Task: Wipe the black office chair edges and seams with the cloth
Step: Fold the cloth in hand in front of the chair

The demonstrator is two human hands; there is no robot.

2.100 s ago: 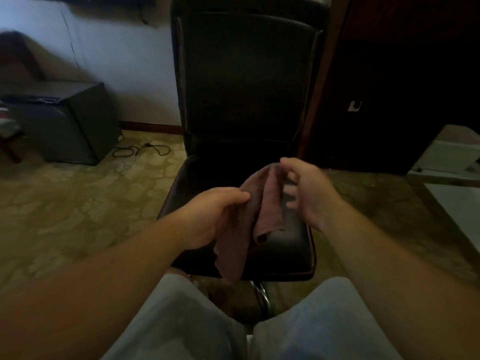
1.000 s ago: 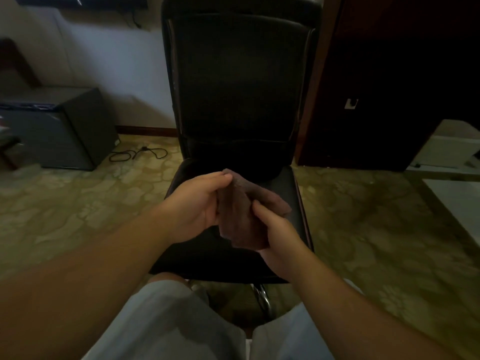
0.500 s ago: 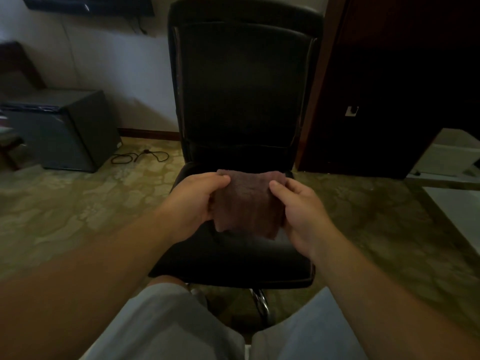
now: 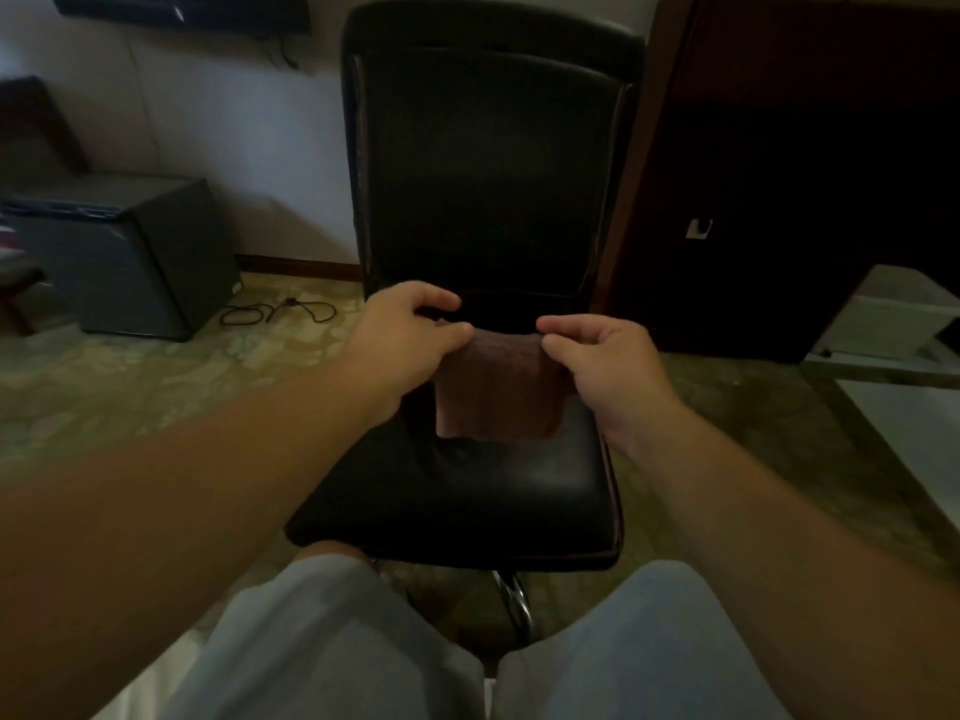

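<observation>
Wiping not yet begun, by my judgement. Left hand (image 4: 402,340) and right hand (image 4: 605,363) each pinch a top corner of the cloth (image 4: 496,392), hanging mid-frame above the chair (image 4: 467,491) seat. All edges, seams left.

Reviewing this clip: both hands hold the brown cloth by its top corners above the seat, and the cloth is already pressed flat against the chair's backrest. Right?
Not quite. The head view shows the left hand and right hand holding the brown cloth by its top corners above the seat, but it hangs free in front of the backrest, not pressed against it.
</observation>
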